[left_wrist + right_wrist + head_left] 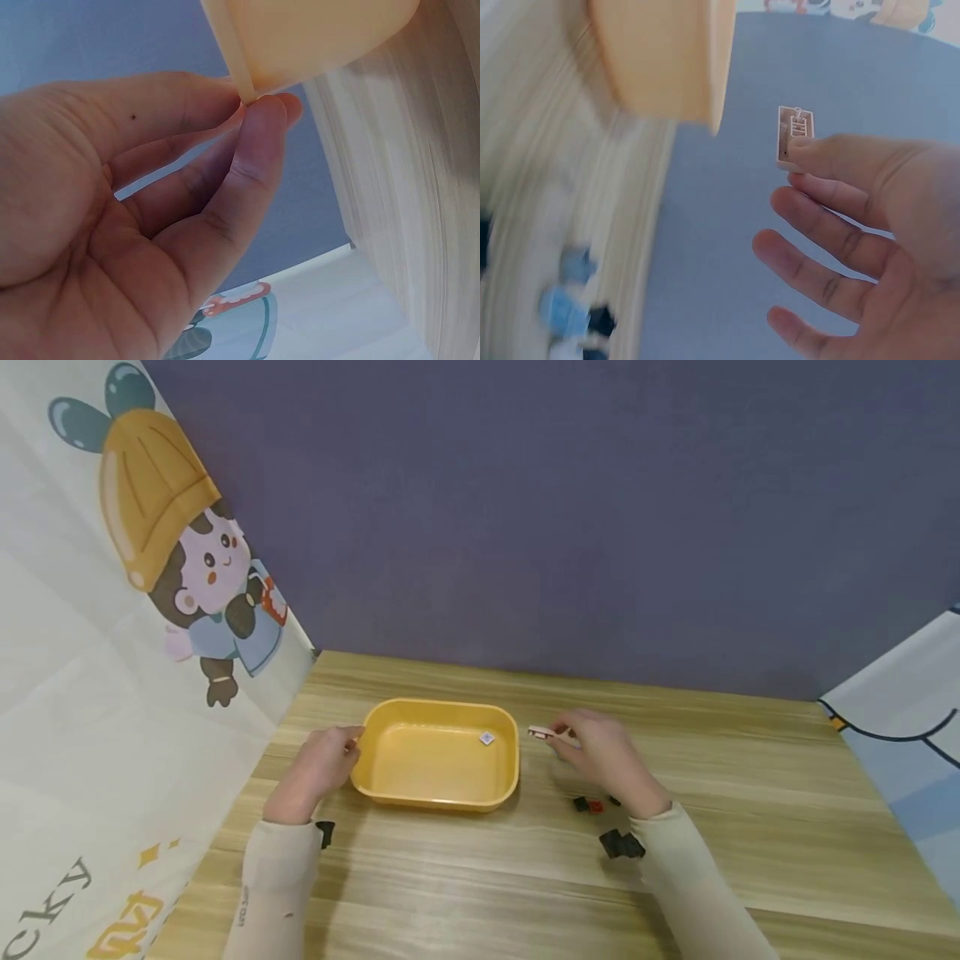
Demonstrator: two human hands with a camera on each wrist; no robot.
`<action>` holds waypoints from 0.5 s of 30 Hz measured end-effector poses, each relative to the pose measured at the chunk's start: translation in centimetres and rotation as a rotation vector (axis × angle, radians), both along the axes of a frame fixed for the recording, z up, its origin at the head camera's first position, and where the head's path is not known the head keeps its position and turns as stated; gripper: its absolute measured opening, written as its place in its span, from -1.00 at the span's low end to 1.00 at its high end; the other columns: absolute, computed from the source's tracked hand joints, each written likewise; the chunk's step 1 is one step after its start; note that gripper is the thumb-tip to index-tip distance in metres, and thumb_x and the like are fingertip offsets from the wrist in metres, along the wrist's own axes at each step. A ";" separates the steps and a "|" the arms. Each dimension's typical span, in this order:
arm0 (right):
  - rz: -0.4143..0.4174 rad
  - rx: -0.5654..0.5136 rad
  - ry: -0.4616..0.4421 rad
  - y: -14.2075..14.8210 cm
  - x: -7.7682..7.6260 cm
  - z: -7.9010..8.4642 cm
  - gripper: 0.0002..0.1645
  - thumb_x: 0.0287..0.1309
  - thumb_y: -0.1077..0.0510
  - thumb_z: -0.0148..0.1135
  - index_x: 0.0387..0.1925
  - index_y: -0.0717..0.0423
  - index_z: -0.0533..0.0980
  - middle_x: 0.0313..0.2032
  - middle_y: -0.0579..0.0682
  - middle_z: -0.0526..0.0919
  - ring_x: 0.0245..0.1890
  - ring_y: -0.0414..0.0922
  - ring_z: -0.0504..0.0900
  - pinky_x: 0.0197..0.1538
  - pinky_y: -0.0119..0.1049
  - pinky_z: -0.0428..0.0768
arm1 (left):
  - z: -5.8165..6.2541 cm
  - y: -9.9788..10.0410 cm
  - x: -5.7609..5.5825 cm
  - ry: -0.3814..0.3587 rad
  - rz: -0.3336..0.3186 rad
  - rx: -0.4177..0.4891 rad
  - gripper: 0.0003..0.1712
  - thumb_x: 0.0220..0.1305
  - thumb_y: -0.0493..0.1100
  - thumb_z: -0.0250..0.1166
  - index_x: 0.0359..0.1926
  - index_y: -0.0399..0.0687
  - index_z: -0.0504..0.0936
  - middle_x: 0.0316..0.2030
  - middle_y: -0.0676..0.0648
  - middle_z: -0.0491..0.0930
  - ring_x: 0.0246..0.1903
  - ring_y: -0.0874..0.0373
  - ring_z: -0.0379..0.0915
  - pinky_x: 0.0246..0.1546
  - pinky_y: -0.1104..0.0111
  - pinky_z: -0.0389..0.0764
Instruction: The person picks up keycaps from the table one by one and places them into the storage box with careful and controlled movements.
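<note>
My left hand [318,768] pinches the left rim of a yellow plastic basin [420,762] between thumb and fingers; the left wrist view shows the fingertips on the basin's edge [241,64]. Inside the basin, toward its right end, lies a small white square piece [487,738] with a dark mark. Just beyond the right rim, my right hand [600,752] holds a small pale rectangular piece by thumb and index finger. In the right wrist view this tray-like piece [798,124] has raised walls and moulded detail inside, while the other fingers are spread below it.
Under and near the right forearm lie small black pieces [612,843] and a red one [596,807]. Another black piece [326,833] is beside the left sleeve. A dark wall [562,527] stands behind the wooden table [465,885], with a printed white sheet [67,693] at left.
</note>
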State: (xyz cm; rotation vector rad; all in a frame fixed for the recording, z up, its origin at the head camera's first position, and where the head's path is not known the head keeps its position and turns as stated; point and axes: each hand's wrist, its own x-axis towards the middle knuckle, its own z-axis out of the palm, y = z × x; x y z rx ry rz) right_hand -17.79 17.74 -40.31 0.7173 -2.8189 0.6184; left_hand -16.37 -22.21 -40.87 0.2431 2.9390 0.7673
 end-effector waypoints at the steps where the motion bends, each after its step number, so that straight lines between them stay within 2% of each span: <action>1: 0.011 -0.004 0.000 -0.6 -0.1 0.2 -0.82 0.21 0.10 0.42 -0.17 0.04 0.67 -0.24 -0.06 0.67 -0.22 -0.01 0.66 -0.21 -0.10 0.62 | 0.0 0.0 0.0 0.002 0.000 -0.001 -0.55 0.33 -0.45 0.17 0.22 -0.53 0.48 -0.09 -0.42 0.63 -0.32 -0.03 0.58 -0.35 0.21 0.64; 8: 0.093 -0.020 0.047 -4.7 -0.7 1.6 -0.80 0.22 0.09 0.42 -0.15 0.06 0.68 -0.24 -0.06 0.69 -0.24 -0.05 0.66 -0.19 -0.11 0.60 | -0.1 -0.1 -0.1 -0.023 0.013 -0.007 -0.54 0.34 -0.44 0.17 0.24 -0.51 0.47 -0.07 -0.42 0.62 -0.32 -0.02 0.57 -0.35 0.22 0.63; 15: 0.118 -0.016 0.062 -6.5 -0.8 2.2 -0.82 0.23 0.04 0.41 -0.17 -0.01 0.67 -0.24 -0.13 0.68 -0.32 -0.14 0.62 -0.27 -0.15 0.54 | -0.1 0.0 -0.2 -0.009 0.008 -0.009 -0.55 0.33 -0.44 0.18 0.22 -0.51 0.49 -0.10 -0.41 0.63 -0.33 -0.02 0.57 -0.35 0.23 0.63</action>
